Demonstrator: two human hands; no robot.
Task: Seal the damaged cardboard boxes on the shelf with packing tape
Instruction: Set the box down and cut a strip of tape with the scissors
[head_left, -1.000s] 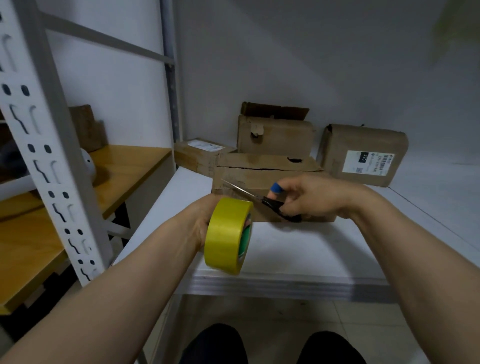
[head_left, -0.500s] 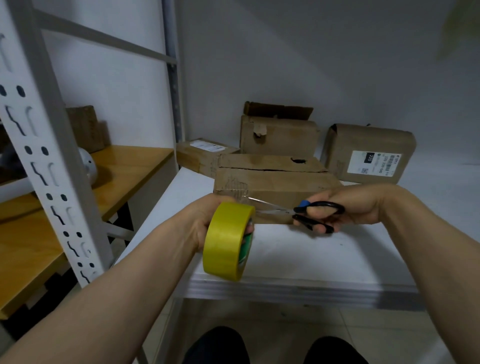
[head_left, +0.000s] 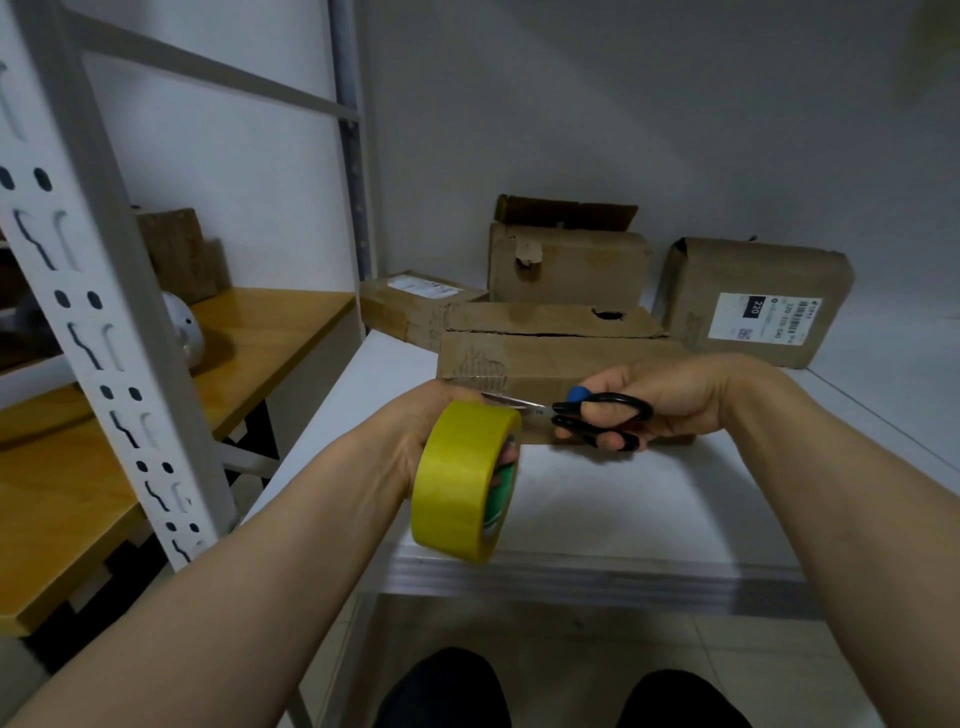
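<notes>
- While the front box (head_left: 545, 364) lies near the front edge of the white shelf (head_left: 675, 499), its long top seam split and a hole torn through its lid, I judge my step to be cutting a length of tape before it goes on.
- Three more boxes stand behind it toward the back edge: a flat one (head_left: 415, 304) at the left, a torn one (head_left: 569, 265) in the middle, a labelled one (head_left: 753, 296) at the right.
- To cut cleanly I would keep the strip taut between roll and blades and snip square across; slack tape will likely fold and stick to itself.
- My left hand (head_left: 441, 421) is clamped round the yellow tape roll (head_left: 465, 480), fingers curled into its core, held upright in front of the box.
- My right hand (head_left: 670, 397) is closed through the black scissors (head_left: 592, 415); their blades point left at the roll, and I cannot tell how far they gape.
- Any free strip of tape is too faint for me to see.
</notes>
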